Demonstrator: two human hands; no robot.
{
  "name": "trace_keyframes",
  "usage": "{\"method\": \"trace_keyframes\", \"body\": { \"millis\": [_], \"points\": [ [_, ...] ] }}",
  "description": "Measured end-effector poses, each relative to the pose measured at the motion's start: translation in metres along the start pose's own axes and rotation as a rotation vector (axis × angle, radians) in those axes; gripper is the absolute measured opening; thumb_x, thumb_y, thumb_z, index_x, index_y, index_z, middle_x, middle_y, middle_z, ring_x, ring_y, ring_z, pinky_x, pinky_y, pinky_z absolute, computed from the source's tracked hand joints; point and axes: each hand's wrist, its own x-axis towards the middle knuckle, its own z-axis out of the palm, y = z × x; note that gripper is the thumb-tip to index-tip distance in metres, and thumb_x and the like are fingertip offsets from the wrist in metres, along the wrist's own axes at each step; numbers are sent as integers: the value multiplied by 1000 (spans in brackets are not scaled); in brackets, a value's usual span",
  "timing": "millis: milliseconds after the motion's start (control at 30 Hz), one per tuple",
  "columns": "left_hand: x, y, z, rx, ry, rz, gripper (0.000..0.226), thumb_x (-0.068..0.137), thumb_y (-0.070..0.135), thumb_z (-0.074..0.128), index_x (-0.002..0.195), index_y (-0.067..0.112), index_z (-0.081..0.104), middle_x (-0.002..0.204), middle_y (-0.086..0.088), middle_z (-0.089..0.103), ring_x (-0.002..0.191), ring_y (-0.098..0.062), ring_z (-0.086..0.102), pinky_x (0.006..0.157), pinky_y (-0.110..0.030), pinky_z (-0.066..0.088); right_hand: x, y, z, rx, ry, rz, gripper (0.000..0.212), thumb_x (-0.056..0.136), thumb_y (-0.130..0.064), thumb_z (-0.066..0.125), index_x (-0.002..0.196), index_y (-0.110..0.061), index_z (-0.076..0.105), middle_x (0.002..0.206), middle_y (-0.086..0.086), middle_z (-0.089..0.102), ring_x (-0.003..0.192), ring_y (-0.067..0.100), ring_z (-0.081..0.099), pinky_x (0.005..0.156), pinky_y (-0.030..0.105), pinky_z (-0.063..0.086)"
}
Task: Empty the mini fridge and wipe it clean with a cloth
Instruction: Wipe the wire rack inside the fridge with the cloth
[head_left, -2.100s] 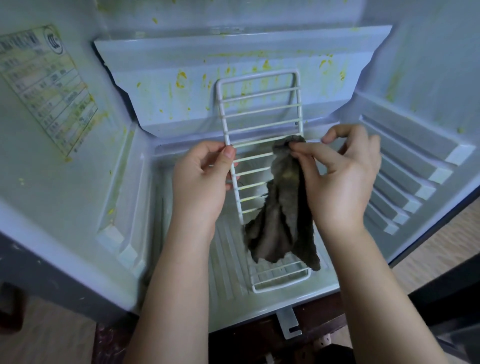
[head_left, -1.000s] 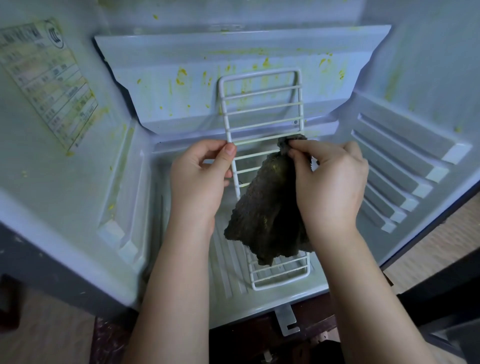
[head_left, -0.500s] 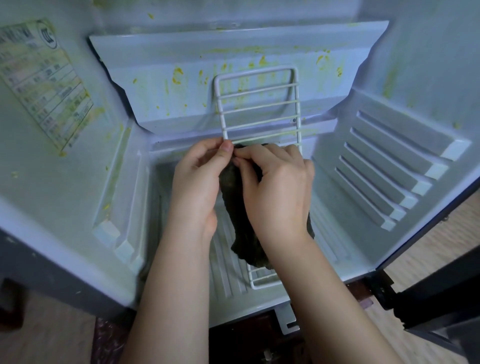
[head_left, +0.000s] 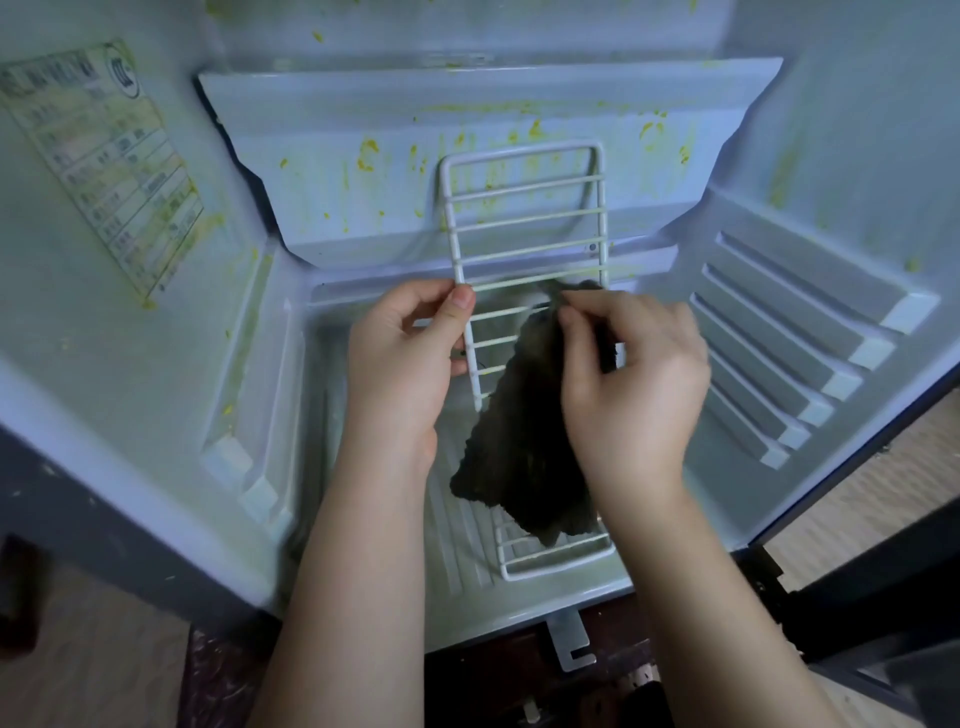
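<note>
Since a moment earlier, the right hand had slid right, away from the left hand — its grip pinched a dark cloth hanging over the white rack. Left grip held the rack's left rail, inside the open, yellow-stained fridge.
</note>
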Motion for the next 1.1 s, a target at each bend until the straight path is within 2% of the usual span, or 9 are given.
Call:
{"method": "trace_keyframes", "body": {
  "millis": [100,267,433,567,633,700,800,967,1100],
  "points": [
    [2,-1,0,-1,13,0,12,90,15,66,82,24,68,77,6,65,73,-8,58,70,-28,51,-17,-18,11,-23,-125,-123,10,83,-16,65,89,-17,73,82,-3,68,78,27,55,69,38,43],
    [2,-1,0,8,29,-8,11,90,18,68,82,26,69,81,11,69,87,-9,63,89,-39,51,-28,-24,22,-86,-150,-105,11,86,-24,64,91,-21,73,81,-6,66,76,24,53,68,35,37],
    [1,0,1,58,29,20,10,92,17,65,85,24,68,80,9,68,75,-2,61,83,-32,53,-19,-18,19,-128,-172,-157,14,89,-27,58,88,-23,71,78,-7,64,72,24,51,66,36,33],
    [1,-2,2,56,14,25,9,94,15,62,87,19,67,78,3,63,64,-3,55,62,-23,53,-11,-3,9,-195,-150,-162,8,87,-25,63,86,-23,70,76,-7,65,72,25,51,67,33,26],
    [1,-2,1,49,13,22,10,94,14,62,86,19,66,79,3,62,63,-2,55,56,-19,51,-5,12,0,-214,-121,-132,5,85,-24,66,86,-23,70,76,-6,65,72,26,51,67,33,24],
    [2,-2,0,45,13,17,10,94,15,62,86,20,66,79,4,61,65,-3,56,56,-17,50,1,27,-6,-189,-98,-87,4,85,-21,67,86,-21,71,75,-4,64,72,27,52,68,33,31],
    [3,-2,-1,50,11,15,8,94,17,62,89,20,67,80,5,62,66,-4,56,58,-18,52,2,34,-6,-96,-87,-22,6,84,-14,66,86,-14,71,74,3,63,71,29,55,71,42,48],
    [2,-3,2,71,15,29,11,95,17,62,86,22,65,75,10,61,62,1,55,58,-19,50,-2,16,2,47,-122,-16,5,79,-7,68,81,-11,71,76,4,63,73,29,58,70,39,46],
    [3,-5,3,35,28,18,8,93,19,63,87,23,66,75,12,65,73,-3,58,75,-27,49,-17,-24,22,103,-248,-56,6,82,-17,63,81,-12,66,76,4,60,74,29,56,65,43,47]
  ]
}}
